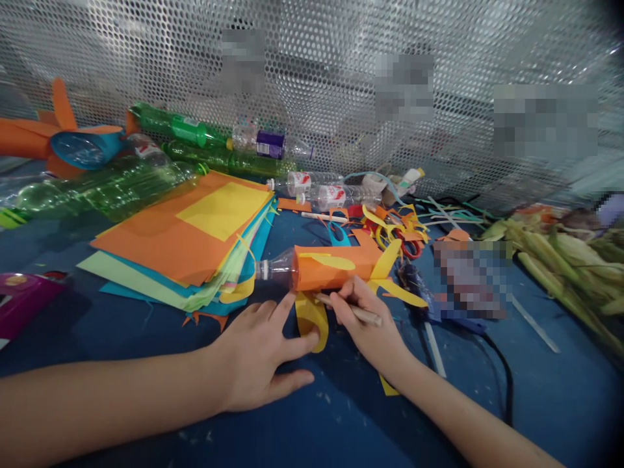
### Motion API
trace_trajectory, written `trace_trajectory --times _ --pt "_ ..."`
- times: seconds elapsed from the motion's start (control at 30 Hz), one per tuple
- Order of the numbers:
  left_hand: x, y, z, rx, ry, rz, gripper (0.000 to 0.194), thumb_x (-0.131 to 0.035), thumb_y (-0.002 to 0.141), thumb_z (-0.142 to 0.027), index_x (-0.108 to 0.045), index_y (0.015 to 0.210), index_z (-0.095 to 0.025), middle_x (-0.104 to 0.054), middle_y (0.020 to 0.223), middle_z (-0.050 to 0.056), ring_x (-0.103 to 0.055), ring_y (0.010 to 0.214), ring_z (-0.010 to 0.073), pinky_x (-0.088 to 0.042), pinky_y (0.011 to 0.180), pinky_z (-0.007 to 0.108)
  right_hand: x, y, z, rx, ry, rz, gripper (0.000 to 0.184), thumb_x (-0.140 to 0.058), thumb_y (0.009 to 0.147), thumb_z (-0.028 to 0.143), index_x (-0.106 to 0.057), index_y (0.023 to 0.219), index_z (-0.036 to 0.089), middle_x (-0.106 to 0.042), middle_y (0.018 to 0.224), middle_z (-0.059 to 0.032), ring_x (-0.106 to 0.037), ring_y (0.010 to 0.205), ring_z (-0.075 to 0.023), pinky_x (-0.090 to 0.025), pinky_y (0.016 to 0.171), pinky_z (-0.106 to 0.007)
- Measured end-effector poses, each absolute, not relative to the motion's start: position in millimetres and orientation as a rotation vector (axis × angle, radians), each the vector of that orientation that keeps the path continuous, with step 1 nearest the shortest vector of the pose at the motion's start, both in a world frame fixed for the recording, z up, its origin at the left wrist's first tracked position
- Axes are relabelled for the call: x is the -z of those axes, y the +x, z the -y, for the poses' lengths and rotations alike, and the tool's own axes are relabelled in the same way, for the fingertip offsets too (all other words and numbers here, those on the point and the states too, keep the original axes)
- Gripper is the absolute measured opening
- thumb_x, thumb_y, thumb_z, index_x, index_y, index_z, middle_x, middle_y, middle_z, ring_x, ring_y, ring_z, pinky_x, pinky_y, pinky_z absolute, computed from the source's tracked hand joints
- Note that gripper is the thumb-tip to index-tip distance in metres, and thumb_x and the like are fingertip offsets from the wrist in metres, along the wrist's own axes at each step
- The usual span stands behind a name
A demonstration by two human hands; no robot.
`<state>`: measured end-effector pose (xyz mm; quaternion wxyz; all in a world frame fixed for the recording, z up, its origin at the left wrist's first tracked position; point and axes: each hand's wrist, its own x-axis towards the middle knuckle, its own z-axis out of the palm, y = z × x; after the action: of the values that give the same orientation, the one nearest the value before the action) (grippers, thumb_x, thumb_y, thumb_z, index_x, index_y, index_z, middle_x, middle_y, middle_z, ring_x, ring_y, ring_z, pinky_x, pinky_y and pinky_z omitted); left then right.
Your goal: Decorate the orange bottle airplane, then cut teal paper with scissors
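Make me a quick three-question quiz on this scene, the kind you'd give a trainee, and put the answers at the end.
1. Multiple choice: what is the right hand gripping?
A) a green plastic bottle
B) a slim beige pen-like stick
C) a rectangular yellow paper sheet

2. True or false: the clear plastic bottle wrapped in orange paper stands upright.

3. Short answer: which hand is nearer the flat stack of coloured paper sheets?

Key:
1. B.
2. False; it lies on its side.
3. The left hand.
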<state>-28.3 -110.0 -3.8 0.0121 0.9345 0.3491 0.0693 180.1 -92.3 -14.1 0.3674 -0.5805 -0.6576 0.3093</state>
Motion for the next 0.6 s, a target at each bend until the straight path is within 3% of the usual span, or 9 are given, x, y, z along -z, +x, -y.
trace_trajectory --times 0.6 --pt "4 -29 109 -0.158 2.895 -1.09 0.045 -0.04 0.086 -0.057 -0.043 0.128 -0.041 -0.033 0.135 0.015 -0.054 0.095 0.0309 -0.045 0.077 0.048 -8 186 102 -0.73 -1.457 1.778 0.024 -0.046 0.076 0.019 -0.029 0.06 0.023 -0.032 0.049 0.0079 -0.032 0.045 -0.009 -0.031 0.044 -0.021"
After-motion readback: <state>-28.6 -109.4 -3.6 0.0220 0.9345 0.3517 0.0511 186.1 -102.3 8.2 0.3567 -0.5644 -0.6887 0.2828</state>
